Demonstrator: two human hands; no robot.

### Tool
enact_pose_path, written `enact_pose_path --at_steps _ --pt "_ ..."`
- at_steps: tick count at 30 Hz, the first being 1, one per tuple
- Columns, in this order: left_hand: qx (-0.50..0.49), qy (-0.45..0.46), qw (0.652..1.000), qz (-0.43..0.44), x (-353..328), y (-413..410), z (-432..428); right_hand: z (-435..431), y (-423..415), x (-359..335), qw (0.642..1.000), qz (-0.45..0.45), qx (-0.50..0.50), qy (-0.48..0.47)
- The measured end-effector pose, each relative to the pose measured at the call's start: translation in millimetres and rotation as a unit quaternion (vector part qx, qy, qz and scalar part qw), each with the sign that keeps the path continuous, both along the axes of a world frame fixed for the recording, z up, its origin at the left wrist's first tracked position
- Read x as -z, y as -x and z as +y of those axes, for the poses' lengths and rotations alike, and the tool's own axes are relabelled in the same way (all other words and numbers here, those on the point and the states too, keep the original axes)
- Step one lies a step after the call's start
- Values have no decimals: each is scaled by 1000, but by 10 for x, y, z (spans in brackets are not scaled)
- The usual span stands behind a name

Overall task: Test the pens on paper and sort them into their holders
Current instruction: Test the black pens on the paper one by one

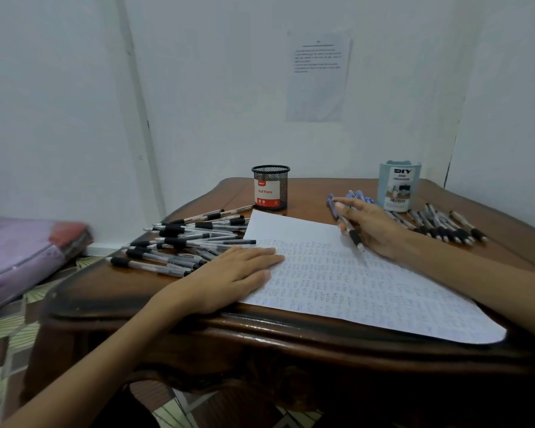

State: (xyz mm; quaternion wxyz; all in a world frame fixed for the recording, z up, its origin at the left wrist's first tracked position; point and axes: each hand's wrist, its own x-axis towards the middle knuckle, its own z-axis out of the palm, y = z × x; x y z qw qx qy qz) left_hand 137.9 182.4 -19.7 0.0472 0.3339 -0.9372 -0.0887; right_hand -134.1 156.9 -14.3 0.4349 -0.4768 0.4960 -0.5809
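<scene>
**Wooden worktop (198,322) in a white-walled corner, pen tip on paper**

At the sheet's far right, the right hand (371,225) grips a pen (351,231) with a black grip, fingers curled round the barrel and the tip touching the paper (352,288). The left hand (229,273) lies flat on the paper's left edge, fingers straight, holding nothing. Faint rows of marks cover the sheet. Just left of it lies a loose pile of black pens (186,242), and a black mesh cup (271,188) stands behind them. Beyond the right hand lie blue pens (357,196) beside a pale blue organizer (399,186), with a row of pens (445,227) to its right. A printed notice (317,75) hangs on the wall.
</scene>
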Motion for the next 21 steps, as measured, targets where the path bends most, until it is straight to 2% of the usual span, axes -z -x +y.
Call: enact_pose_path --at_steps 3,9,11,13,15,17,21 --pt "2 5 1000 2 -1 0 -1 5 9 -1 999 24 -12 -29" --pt "-1 3 1000 3 -6 15 16 17 24 -27 994 4 -69 -88" --pt "-1 0 1000 5 -2 14 6 20 18 -20 994 -48 -39 -88" --pt "-2 -1 1000 11 8 10 -12 12 37 -12 986 -143 24 -77" --pt "-3 -1 1000 11 11 8 -17 -11 102 -8 976 -193 84 -50" --pt "-3 0 1000 11 16 3 -21 -14 124 -13 981 -168 90 -29" --pt "0 2 1000 13 24 5 -31 13 66 -9 998 -31 -23 -40"
